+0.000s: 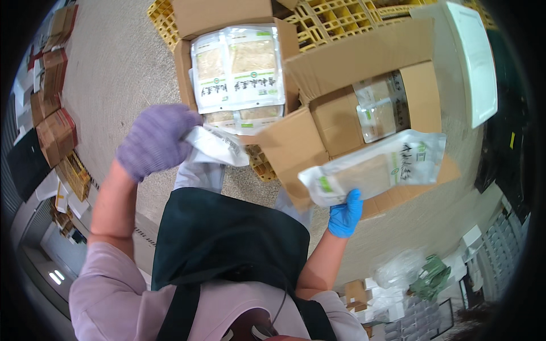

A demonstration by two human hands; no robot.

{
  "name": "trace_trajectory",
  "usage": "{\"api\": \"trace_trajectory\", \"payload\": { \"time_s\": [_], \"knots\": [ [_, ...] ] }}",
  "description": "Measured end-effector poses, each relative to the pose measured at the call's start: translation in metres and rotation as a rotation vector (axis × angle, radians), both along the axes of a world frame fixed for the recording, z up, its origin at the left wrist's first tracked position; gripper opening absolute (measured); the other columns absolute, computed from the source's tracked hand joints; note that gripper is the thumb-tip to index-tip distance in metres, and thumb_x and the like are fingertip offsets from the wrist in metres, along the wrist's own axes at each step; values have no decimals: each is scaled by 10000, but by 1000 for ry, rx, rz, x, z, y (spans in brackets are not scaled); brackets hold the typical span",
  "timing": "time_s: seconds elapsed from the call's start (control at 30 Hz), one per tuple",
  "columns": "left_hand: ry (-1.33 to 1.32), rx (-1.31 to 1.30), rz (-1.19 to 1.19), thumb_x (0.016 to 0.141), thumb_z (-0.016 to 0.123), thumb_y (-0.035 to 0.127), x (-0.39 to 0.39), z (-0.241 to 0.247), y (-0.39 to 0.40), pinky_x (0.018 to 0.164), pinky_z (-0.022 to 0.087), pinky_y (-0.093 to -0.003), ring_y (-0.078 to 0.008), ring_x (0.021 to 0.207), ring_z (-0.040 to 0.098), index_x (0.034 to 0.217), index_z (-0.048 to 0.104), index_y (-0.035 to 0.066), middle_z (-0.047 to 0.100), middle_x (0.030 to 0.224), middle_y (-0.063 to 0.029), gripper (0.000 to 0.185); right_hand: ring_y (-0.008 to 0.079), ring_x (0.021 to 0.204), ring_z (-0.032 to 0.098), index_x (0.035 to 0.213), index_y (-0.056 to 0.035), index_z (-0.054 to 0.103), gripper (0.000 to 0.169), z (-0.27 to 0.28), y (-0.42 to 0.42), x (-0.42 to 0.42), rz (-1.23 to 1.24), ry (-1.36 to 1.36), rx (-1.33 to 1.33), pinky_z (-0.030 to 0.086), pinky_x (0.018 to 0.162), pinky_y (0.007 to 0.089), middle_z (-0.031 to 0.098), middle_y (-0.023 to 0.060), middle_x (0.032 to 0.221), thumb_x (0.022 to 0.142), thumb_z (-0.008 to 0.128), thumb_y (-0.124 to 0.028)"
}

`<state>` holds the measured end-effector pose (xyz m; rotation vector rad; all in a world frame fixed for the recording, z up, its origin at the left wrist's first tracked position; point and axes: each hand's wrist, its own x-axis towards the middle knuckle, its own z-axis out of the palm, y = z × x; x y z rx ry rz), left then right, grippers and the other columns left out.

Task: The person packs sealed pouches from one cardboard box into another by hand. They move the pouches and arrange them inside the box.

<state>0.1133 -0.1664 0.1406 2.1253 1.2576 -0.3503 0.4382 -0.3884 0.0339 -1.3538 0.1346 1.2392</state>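
Note:
My left hand (155,140), in a purple knitted glove, grips a white plastic pouch (218,145) by its end. My right hand (346,214), in a blue disposable glove, holds a sealed food pouch (369,168) by its lower edge, over the near side of an open cardboard box (339,123). Inside that box, more pouches (379,106) lie along the right side. At the upper left stands a fuller cardboard box (183,72), with pouches (251,64) stacked flat in it. The held pouch on the right has a clear window and printed writing.
Yellow plastic crates (337,21) sit behind and under the boxes. A white tray (477,64) is at the upper right. Closed cartons (55,132) line the far left. Plastic bags (401,268) and small boxes lie at the lower right.

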Motion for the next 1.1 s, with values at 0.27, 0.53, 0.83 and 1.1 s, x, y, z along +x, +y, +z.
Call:
{"api": "trace_trajectory", "payload": {
  "time_s": [0.27,0.53,0.83,1.1],
  "knots": [
    [-107,-223,-175,754,628,179,-28,-257,-11,812,467,-417,-293,958,598,992,663,76,634,1027,-134,262,162,863,616,1090,23,612,411,33,144,-117,798,-262,-100,502,771,299,651,93,1000,712,756,-47],
    [134,441,613,731,669,350,-65,-226,-107,1079,213,-476,-385,1293,294,1345,349,42,320,1389,-208,759,288,910,633,1126,10,595,472,-72,181,-172,1113,-672,-93,479,806,367,656,161,1012,747,727,-239],
    [-445,-70,1795,734,725,106,-183,-261,-141,876,471,-326,-247,987,583,1236,493,-34,590,1134,-178,570,443,1194,441,1471,-152,114,1034,-121,198,-211,1701,-1420,-361,362,994,515,179,242,1468,702,757,-405],
    [-292,94,996,718,678,80,-159,-231,5,983,403,-370,-316,1116,517,1263,513,90,539,1173,-179,570,488,1258,341,1461,-72,73,1035,-126,143,-228,1774,-1022,-668,406,980,485,133,299,1460,733,743,-374]
  ]
}}
